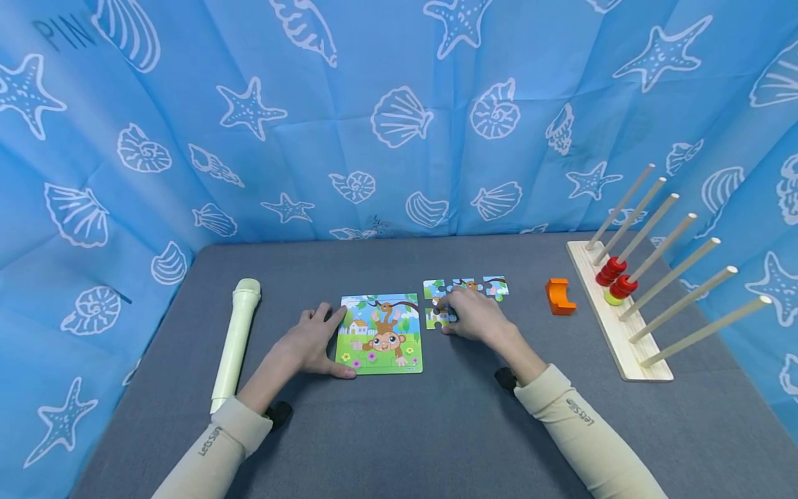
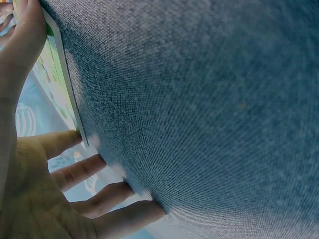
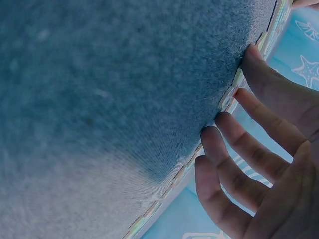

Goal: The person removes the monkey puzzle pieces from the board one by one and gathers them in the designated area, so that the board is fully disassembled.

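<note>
In the head view a square puzzle board [image 1: 378, 336] with an upside-down monkey picture lies flat on the table. My left hand [image 1: 312, 341] rests at its left side, fingers spread, thumb tip on the lower left corner; the left wrist view shows the thumb [image 2: 31, 25] over the board's edge. Right of the board lie several loose puzzle pieces [image 1: 496, 285]. My right hand [image 1: 476, 315] is over them, its thumb and index finger at the edges of the nearest puzzle piece [image 1: 434, 319]. The other right fingers [image 3: 249, 154] are bent and apart; the hand hides some pieces.
A pale green tube-shaped thing [image 1: 235, 339] lies at the left. At the right stands a wooden peg rack [image 1: 648, 367] with upright rods and red and yellow-green beads [image 1: 622, 287]. An orange curved block [image 1: 560, 298] lies beside it. A blue curtain [image 1: 399, 152] hangs behind the table.
</note>
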